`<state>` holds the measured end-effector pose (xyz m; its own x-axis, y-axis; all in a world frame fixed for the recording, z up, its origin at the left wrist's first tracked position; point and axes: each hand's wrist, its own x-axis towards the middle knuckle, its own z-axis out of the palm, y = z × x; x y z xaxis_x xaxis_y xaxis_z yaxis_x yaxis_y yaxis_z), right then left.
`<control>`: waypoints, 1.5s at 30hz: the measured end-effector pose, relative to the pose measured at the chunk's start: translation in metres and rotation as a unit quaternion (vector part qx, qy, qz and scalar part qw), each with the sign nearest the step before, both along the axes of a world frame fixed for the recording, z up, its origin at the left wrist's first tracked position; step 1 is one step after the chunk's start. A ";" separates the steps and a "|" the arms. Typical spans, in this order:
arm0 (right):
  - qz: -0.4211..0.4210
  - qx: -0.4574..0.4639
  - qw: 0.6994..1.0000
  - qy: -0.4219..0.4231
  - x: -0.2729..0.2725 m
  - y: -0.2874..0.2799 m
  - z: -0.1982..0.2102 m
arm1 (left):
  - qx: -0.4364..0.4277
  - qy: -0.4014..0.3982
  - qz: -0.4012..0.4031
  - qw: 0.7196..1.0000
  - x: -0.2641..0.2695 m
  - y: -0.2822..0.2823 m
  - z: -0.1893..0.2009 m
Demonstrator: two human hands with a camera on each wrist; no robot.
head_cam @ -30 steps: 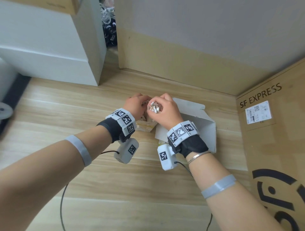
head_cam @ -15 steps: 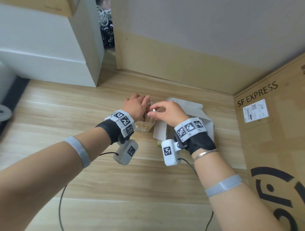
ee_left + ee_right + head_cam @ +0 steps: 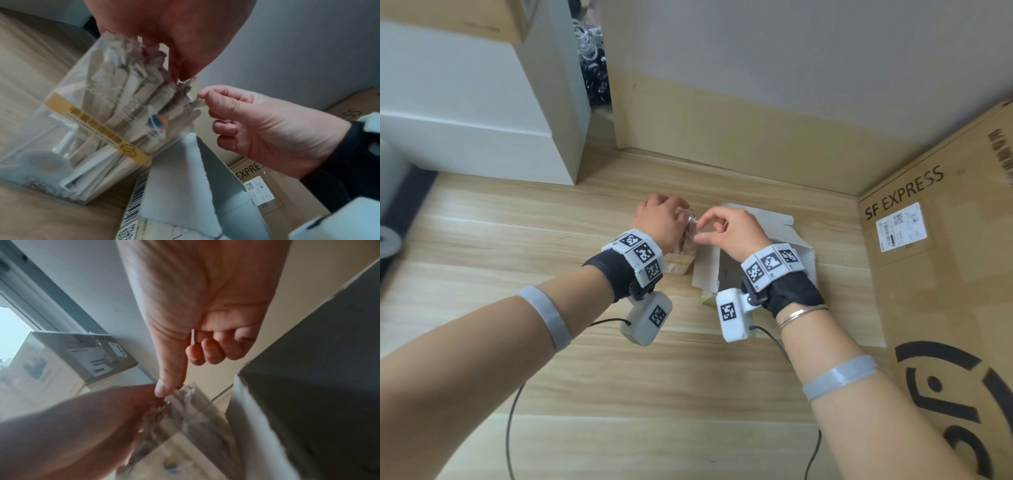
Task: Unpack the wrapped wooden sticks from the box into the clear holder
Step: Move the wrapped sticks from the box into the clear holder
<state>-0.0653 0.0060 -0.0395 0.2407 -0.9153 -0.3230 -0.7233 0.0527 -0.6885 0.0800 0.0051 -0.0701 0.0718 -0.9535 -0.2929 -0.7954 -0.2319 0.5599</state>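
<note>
A clear holder [image 3: 681, 262] with a yellow band stands on the wooden floor, packed with wrapped wooden sticks [image 3: 133, 91] standing upright. My left hand [image 3: 681, 214] is curled over the crinkled wrapper tops and grips them. Coming in from the right, my right hand [image 3: 700, 228] pinches one wrapper end [image 3: 193, 97] between thumb and forefinger, its other fingers curled. The white box [image 3: 774, 233] lies open just right of the holder, partly hidden under my right wrist. Its grey inside [image 3: 318, 386] fills the right side of the right wrist view.
A large SF EXPRESS cardboard carton [image 3: 928, 274] stands along the right. A white cabinet [image 3: 465, 120] is at the back left and a wall [image 3: 756, 120] runs behind the holder. Cables [image 3: 510, 428] trail from both wrists across the floor.
My right hand held a bunch of wrapped sticks above the holder a second ago. The bunch now sits in the holder and that hand only pinches a wrapper tip.
</note>
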 end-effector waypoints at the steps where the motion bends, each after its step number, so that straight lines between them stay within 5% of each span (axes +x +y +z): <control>1: -0.005 -0.003 1.000 0.005 -0.006 -0.001 0.001 | -0.022 0.001 -0.006 1.000 -0.003 0.001 0.003; 9: -0.021 0.022 0.997 0.072 -0.048 0.004 -0.002 | -0.129 0.106 -0.078 0.983 -0.049 0.010 0.024; 18: -0.023 0.039 0.995 0.089 -0.074 0.016 -0.008 | 0.129 0.039 -0.081 0.988 -0.089 0.024 0.010; 24: -0.026 0.079 0.994 0.067 -0.081 0.023 -0.017 | 0.181 0.049 -0.020 0.982 -0.096 0.021 0.002; 31: 0.009 0.107 0.987 0.121 -0.077 0.028 -0.027 | 0.107 0.134 0.039 0.984 -0.090 0.017 -0.001; 38: 0.037 0.108 0.966 0.233 -0.063 0.028 -0.047 | -0.004 0.142 0.002 0.990 -0.090 0.028 0.001; 45: 0.073 0.086 0.941 0.320 -0.053 0.029 -0.055 | -0.027 0.146 -0.034 0.988 -0.090 0.035 0.004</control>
<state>-0.1181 0.0355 -0.0948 0.0657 -0.8083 -0.5851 -0.9949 -0.0084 -0.1000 -0.0101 0.0404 -0.0664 -0.0731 -0.9680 -0.2401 -0.6107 -0.1469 0.7781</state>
